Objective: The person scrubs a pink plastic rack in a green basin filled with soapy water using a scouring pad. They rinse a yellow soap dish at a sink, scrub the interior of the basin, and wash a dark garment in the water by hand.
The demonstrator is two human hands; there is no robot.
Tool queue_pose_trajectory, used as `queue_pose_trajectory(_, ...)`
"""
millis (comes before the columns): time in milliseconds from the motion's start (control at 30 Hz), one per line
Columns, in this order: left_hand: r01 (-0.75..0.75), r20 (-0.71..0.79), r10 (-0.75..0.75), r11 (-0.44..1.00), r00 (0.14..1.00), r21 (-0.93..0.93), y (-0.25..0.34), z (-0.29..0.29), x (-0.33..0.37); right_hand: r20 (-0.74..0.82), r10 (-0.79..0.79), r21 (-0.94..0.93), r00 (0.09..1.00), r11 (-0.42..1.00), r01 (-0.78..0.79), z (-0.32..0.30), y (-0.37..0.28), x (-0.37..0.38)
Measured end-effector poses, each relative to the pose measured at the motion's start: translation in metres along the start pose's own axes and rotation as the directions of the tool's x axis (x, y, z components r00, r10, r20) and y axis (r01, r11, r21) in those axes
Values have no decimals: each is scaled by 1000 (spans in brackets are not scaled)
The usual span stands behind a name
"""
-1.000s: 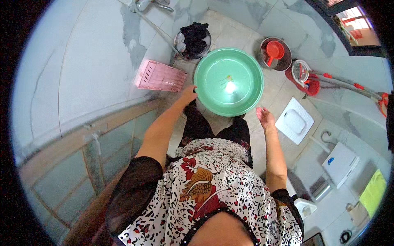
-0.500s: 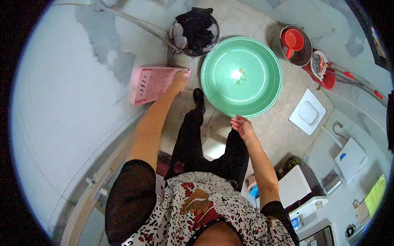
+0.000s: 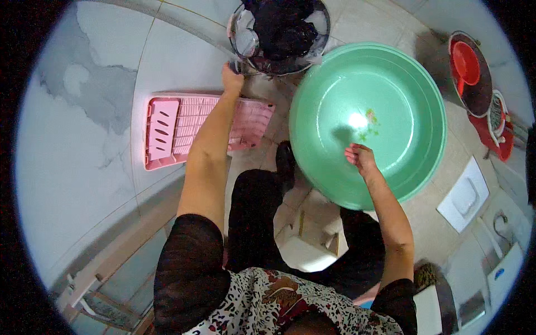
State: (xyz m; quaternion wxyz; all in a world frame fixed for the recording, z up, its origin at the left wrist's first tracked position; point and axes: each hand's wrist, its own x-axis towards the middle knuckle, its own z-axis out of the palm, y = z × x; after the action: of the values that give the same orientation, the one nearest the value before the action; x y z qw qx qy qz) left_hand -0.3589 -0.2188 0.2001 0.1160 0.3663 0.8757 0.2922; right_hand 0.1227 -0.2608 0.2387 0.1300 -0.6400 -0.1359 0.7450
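My left hand (image 3: 232,81) is at the lower left edge of a metal bowl (image 3: 279,73) holding dark wet cloth (image 3: 283,30). A round silver shower head (image 3: 247,42) rests in that bowl, its hose (image 3: 187,29) running off along the wall. Beside my left fingertips is a small dark grey part; whether they grip it is unclear. My right hand (image 3: 362,158) hovers over the near side of a large green basin (image 3: 312,148), fingers loosely bent and apart, holding nothing. Only a flower print shows on the basin's bottom.
A pink slatted basket (image 3: 163,128) leans by the wall beneath my left forearm. At the right are a red dipper (image 3: 466,62) in a dark bowl (image 3: 484,92), a red bucket (image 3: 505,146) and a squat toilet (image 3: 464,195). A white stool (image 3: 304,254) is between my legs.
My left hand has left the pink basket's edge and reached up to the metal bowl. My right hand has moved from the green basin's near rim to above its inside. The view has come closer.
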Motion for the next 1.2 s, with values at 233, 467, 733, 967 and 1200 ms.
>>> queue_pose_trajectory(233, -75, -14, 75, 994, 997, -73, -3, -57, 60, 179, 18, -117, 984, 993, 3, 38, 18, 72)
queue_pose_trajectory(467, -249, -71, 241, 957, 968, -148, 27, -36, 36, 202, -429, -521, 880, 715, 467, 53, 1, 101)
queue_pose_trajectory(733, -166, 3, 175, 939, 985, -301, 16, -53, 44, 594, -804, 2, -28, -33, 999, 277, -85, 25)
queue_pose_trajectory(967, -214, 11, 247, 858, 969, -467, 14, -43, 48, 506, -859, -161, -83, -188, 969, 372, -104, 17)
queue_pose_trajectory(1200, -94, -29, 91, 884, 995, -458, 5, -49, 44, 564, -691, -329, 453, 315, 890, 440, -171, 4)
